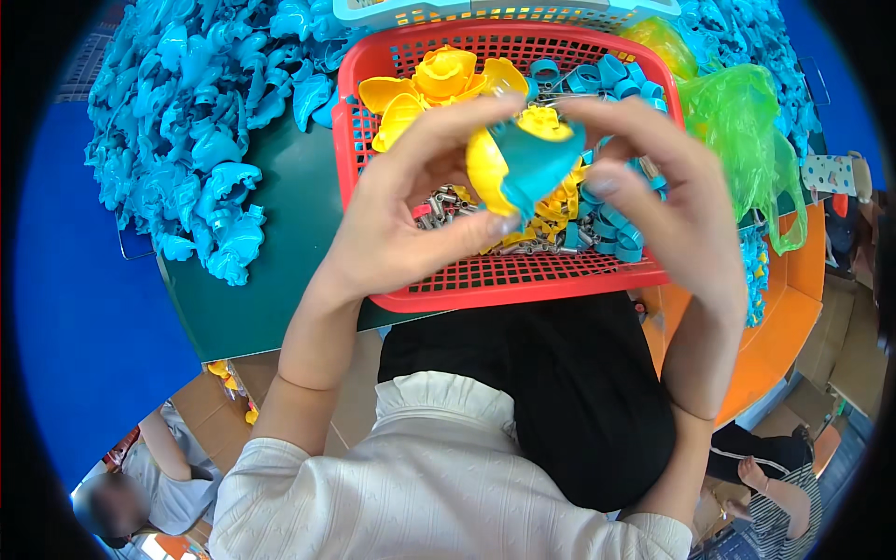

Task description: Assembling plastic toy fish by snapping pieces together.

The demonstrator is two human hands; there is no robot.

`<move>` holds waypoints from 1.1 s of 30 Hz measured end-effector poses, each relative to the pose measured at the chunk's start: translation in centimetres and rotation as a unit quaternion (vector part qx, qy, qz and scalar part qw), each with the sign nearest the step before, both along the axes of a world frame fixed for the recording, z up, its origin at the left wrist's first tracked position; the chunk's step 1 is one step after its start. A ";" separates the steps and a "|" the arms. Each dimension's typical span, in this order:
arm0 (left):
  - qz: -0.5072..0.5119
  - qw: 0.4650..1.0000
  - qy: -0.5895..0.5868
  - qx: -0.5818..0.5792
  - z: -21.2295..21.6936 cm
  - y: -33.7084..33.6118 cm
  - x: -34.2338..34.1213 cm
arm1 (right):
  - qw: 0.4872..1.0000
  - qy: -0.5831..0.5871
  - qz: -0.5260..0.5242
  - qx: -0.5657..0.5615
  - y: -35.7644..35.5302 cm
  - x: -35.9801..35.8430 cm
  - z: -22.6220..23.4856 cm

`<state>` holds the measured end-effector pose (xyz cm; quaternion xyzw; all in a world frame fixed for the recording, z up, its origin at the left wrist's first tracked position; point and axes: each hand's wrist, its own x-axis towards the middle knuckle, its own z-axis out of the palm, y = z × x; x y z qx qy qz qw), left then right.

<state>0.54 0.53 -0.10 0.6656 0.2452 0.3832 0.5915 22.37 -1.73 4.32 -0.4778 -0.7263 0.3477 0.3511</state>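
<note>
Above the red basket (523, 297), I hold up a rounded plastic shell piece (544, 166), part yellow and part teal, with a small yellow fitting on top. My left hand (401, 201) grips its yellow side between thumb and fingers. At the teal side, my right hand (667, 191) curls its fingers and thumb around the piece, though the exact contact is hard to see. Inside the basket lie yellow petal-like shells (443, 75), teal rings (611, 73) and small metal cylinders (441, 207). My hands partly hide these.
Large heaps of glossy teal shells (201, 121) rise at the left and far right of the green table (224, 313). A light blue basket (420, 11) stands behind the red one. Green plastic bags (742, 121) lie to the right, above an orange box (784, 289). Other people sit nearby.
</note>
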 end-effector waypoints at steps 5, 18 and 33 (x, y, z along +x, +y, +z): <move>0.067 0.996 -0.051 -0.038 0.4 0.5 0.0 | 0.984 -0.030 -0.174 -0.004 0.7 2.8 0.4; 0.143 0.979 -0.143 -0.037 -0.3 1.0 0.1 | 0.972 -0.104 -0.197 0.072 2.2 4.4 -0.1; 0.103 0.986 -0.129 -0.038 0.0 0.7 -0.1 | 0.858 -0.337 -0.369 0.121 8.3 16.4 -2.6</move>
